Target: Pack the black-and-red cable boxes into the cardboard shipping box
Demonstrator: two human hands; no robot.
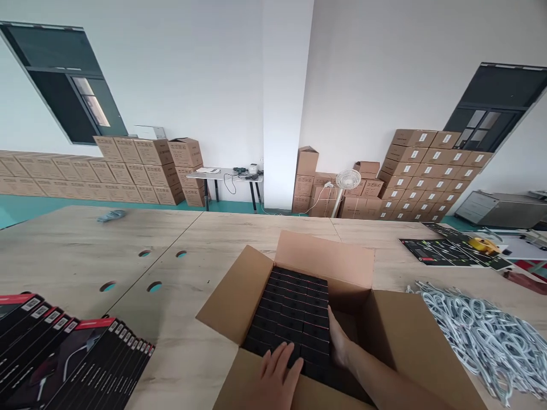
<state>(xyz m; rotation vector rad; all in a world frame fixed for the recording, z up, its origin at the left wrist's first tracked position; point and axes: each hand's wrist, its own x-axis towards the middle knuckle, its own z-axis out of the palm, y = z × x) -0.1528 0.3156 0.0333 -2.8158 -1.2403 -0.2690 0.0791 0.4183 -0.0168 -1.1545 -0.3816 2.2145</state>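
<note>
An open cardboard carton [325, 245] stands on the table with its flaps folded outward. Rows of small black boxes [290, 310] with thin red lines fill its left side, and bare cardboard shows inside on the right. My left hand [277, 370] lies over the near end of the rows, its fingers spread on the box edges. Reaching into the carton, my right hand [337, 339] rests flat along the right side of the black rows, with its fingertips partly hidden. Neither hand is wrapped around a box.
Black printed product boxes [102, 359] lie overlapped at the front left. To the right is a heap of grey cables [482, 330], with black printed sheets [444, 250] and a yellow tape roll [485, 246] behind. A crumpled bag [111, 216] lies far left. Stacked cartons [427, 171] line the wall.
</note>
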